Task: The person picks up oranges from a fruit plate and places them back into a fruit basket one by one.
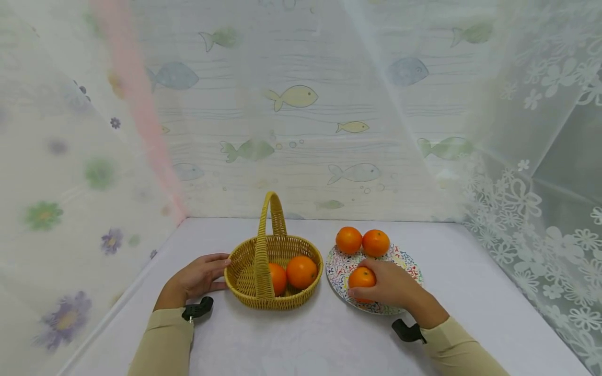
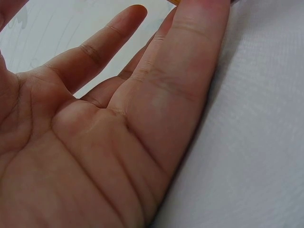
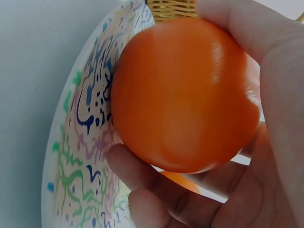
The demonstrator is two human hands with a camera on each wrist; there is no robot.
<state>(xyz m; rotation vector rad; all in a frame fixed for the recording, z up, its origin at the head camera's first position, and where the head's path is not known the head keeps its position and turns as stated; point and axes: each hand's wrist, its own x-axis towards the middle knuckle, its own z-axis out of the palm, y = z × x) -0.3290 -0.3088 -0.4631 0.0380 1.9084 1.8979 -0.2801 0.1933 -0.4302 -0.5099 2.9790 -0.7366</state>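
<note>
My right hand (image 1: 391, 284) grips an orange (image 1: 362, 278) over the near left part of a round plate (image 1: 336, 271) with a colourful squiggle pattern. Close up in the right wrist view, thumb and fingers curl round this orange (image 3: 185, 95), right at the plate's surface. Two more oranges sit side by side at the plate's far edge. To the left stands a yellow wicker basket (image 1: 293, 301) with a tall handle, two oranges inside it. My left hand (image 1: 199, 275) rests its loosely extended fingers against the basket's left side; its palm fills the left wrist view.
A white cloth covers the table (image 1: 282, 344). Behind it hangs a pale curtain (image 1: 301, 141) printed with fish; flowered sheer fabric (image 1: 531, 209) closes off the right side, and a flowered curtain (image 1: 70, 250) the left.
</note>
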